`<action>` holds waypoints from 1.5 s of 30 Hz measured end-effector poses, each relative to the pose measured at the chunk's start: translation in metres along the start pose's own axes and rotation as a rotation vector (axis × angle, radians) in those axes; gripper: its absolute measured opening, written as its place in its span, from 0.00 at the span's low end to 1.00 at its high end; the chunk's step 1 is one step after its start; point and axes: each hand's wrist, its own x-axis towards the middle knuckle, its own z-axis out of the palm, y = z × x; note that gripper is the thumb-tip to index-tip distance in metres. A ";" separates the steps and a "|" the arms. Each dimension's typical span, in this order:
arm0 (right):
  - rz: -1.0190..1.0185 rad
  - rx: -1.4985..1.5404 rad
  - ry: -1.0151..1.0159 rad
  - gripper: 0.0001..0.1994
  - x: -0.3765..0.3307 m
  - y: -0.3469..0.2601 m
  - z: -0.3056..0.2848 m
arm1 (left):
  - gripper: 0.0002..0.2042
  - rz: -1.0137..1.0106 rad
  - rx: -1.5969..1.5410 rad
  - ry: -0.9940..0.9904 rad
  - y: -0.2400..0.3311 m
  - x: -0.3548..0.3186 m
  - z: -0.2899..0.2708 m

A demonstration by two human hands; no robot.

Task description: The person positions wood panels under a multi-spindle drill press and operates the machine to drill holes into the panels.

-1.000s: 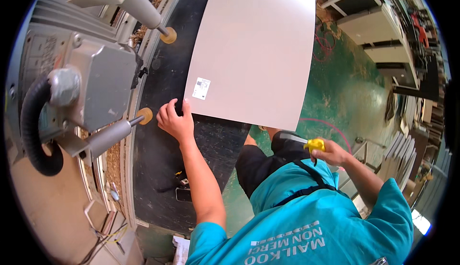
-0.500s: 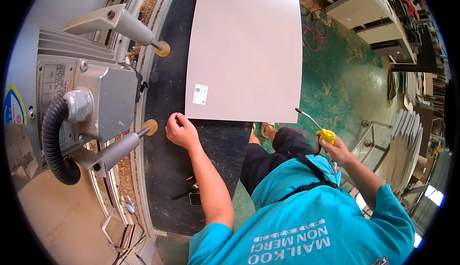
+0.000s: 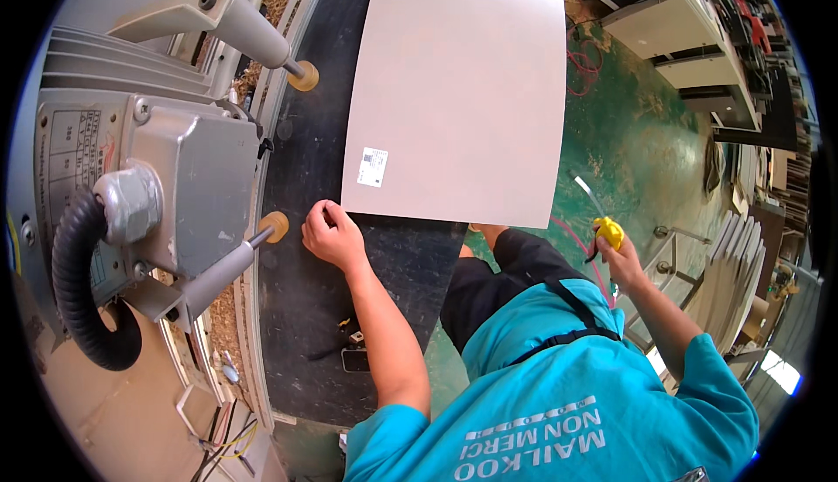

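A large pale beige panel (image 3: 458,89) with a white label (image 3: 373,168) lies on the black machine bed (image 3: 305,325), its right part overhanging the green floor. Beside the panel's near left corner, my left hand (image 3: 333,236) has its fingers curled together; a dark spot shows between them, and what they hold, if anything, I cannot make out. Off to the right of the panel, my right hand (image 3: 620,259) is wrapped round a yellow air blow gun (image 3: 609,232). Its thin nozzle points up and left, and a red hose (image 3: 576,236) runs from it.
At the left stands a grey machine motor (image 3: 205,185) with a black corrugated conduit (image 3: 74,281). Rollers (image 3: 275,227) on arms reach over the bed's edge. A phone-like object (image 3: 356,360) lies by my left forearm. Stacked boards (image 3: 742,264) stand at the right, a coiled red hose (image 3: 585,68) on the floor.
My right hand has moved the air blow gun slightly right and up, its nozzle now away from the panel's corner. My left hand stays by the left corner. The view has shifted a little.
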 end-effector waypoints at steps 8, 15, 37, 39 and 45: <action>0.063 -0.097 -0.160 0.10 -0.004 0.004 -0.016 | 0.03 0.045 -0.012 0.063 -0.003 -0.003 0.001; -0.166 -0.032 0.173 0.04 0.098 -0.046 -0.097 | 0.03 -0.048 0.050 0.010 0.008 0.002 0.004; 0.016 0.416 0.144 0.09 0.518 -0.221 -0.060 | 0.45 -0.928 -0.395 -0.148 0.334 -0.275 0.092; 0.029 0.456 -0.012 0.12 0.512 -0.254 -0.045 | 0.47 -1.034 -0.128 -0.369 0.350 -0.234 0.081; -0.255 0.415 -0.083 0.15 0.502 -0.320 -0.044 | 0.46 -0.846 0.013 -0.140 0.318 -0.208 0.085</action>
